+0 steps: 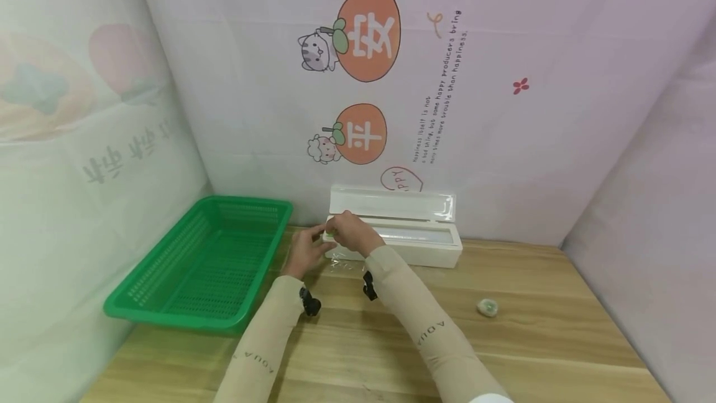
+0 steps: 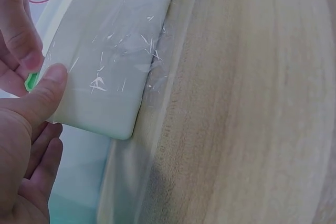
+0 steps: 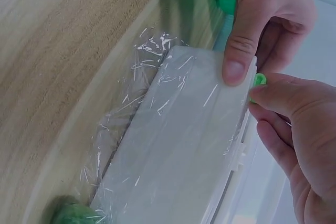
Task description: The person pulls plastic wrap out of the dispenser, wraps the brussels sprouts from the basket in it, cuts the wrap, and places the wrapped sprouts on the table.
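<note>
A long white cling film dispenser (image 1: 419,255) stands against the back wall, its clear lid (image 1: 391,205) raised. Thin clear film (image 3: 142,85) drapes over the front and bunches along the lower edge. My left hand (image 1: 304,250) grips the dispenser's left end, thumb laid on the front face near the top edge. Between thumb and fingers, my right hand (image 1: 354,232) pinches a small green slide cutter (image 3: 259,86) at that same end, on the top edge. The two hands are side by side there, and the right hand hides most of the cutter in the head view.
A green plastic basket (image 1: 263,272) stands on the left of the wooden table (image 1: 391,341), close by the left hand. A small round pale-green thing (image 1: 488,308) lies at the right, in front of the dispenser. White printed cloth (image 1: 268,92) hangs behind and on both sides.
</note>
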A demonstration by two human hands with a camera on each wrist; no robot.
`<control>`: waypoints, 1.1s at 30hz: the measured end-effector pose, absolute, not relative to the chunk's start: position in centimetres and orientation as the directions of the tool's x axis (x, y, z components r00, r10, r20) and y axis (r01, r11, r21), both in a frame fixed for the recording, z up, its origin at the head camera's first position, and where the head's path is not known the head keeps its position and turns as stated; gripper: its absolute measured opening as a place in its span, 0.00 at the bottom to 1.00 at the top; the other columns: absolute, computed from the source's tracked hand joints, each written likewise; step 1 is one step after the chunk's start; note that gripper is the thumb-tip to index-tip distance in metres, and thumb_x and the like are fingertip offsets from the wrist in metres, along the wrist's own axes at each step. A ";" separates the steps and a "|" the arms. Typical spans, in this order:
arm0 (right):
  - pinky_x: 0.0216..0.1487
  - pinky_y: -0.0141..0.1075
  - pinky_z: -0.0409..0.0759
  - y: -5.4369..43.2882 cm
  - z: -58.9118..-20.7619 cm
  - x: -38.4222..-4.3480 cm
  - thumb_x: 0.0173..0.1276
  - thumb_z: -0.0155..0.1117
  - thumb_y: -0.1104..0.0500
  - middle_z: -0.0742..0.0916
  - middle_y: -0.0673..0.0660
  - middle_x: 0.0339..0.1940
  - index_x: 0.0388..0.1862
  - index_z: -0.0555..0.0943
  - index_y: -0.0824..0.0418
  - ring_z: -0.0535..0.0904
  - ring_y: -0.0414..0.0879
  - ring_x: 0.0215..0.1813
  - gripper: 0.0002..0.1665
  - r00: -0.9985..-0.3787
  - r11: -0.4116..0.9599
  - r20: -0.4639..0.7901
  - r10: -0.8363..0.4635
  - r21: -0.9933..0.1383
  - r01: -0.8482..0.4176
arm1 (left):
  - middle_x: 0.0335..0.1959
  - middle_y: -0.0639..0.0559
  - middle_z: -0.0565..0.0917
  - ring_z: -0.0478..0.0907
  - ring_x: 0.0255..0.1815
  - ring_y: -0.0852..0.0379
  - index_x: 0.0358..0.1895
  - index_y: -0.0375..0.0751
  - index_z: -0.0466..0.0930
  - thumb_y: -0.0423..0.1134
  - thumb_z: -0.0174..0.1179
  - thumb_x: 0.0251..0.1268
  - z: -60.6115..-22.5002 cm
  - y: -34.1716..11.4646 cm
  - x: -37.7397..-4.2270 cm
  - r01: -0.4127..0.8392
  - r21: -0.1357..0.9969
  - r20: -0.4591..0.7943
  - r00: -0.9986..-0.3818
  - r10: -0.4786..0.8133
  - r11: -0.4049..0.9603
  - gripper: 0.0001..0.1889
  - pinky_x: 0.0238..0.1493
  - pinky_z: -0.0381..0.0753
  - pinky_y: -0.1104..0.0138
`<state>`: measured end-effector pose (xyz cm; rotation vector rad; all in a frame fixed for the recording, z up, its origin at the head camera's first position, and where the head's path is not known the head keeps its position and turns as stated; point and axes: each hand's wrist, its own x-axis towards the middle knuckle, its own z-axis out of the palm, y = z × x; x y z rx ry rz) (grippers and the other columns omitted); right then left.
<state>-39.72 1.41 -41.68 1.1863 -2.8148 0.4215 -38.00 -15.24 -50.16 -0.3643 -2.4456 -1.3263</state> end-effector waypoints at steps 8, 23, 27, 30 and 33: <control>0.59 0.39 0.89 2.5 -41.7 -39.7 0.72 0.58 0.76 0.92 0.59 0.54 0.54 0.90 0.64 0.91 0.50 0.54 0.19 -0.693 0.659 0.156 -0.704 -0.222 -0.719 | 0.61 0.35 0.87 0.84 0.63 0.36 0.64 0.35 0.84 0.35 0.77 0.61 -50.0 -14.6 -38.0 0.393 0.763 0.412 -0.907 0.081 0.513 0.27 0.62 0.87 0.49; 0.44 0.34 0.89 12.8 -41.3 -39.0 0.72 0.64 0.71 0.93 0.57 0.36 0.39 0.89 0.63 0.87 0.43 0.35 0.09 -0.695 0.665 0.146 -0.704 -0.205 -0.718 | 0.68 0.31 0.80 0.81 0.68 0.35 0.68 0.30 0.79 0.35 0.77 0.59 -50.2 -15.0 -37.8 0.342 0.803 0.366 -0.929 0.050 0.488 0.33 0.64 0.85 0.52; 0.35 0.33 0.85 18.8 -41.6 -38.6 0.73 0.62 0.71 0.88 0.56 0.26 0.32 0.86 0.64 0.79 0.41 0.27 0.10 -0.670 0.642 0.188 -0.718 -0.192 -0.742 | 0.69 0.32 0.80 0.81 0.69 0.36 0.69 0.33 0.79 0.36 0.78 0.59 -50.2 -15.1 -37.8 0.314 0.810 0.340 -0.940 0.041 0.495 0.33 0.65 0.84 0.53; 0.37 0.37 0.89 23.5 -41.8 -38.0 0.69 0.66 0.74 0.90 0.57 0.28 0.32 0.87 0.64 0.84 0.45 0.30 0.08 -0.665 0.654 0.249 -0.704 -0.137 -0.744 | 0.69 0.32 0.80 0.81 0.68 0.34 0.69 0.32 0.78 0.35 0.78 0.60 -50.1 -15.1 -37.8 0.318 0.807 0.338 -0.940 0.051 0.498 0.33 0.65 0.84 0.52; 0.45 0.45 0.92 27.1 -41.8 -37.2 0.65 0.69 0.77 0.93 0.61 0.35 0.37 0.89 0.67 0.91 0.53 0.38 0.08 -0.703 0.693 0.280 -0.653 -0.151 -0.705 | 0.68 0.31 0.80 0.81 0.68 0.34 0.68 0.31 0.79 0.34 0.78 0.59 -50.0 -15.1 -37.7 0.323 0.814 0.347 -0.937 0.043 0.483 0.33 0.65 0.84 0.51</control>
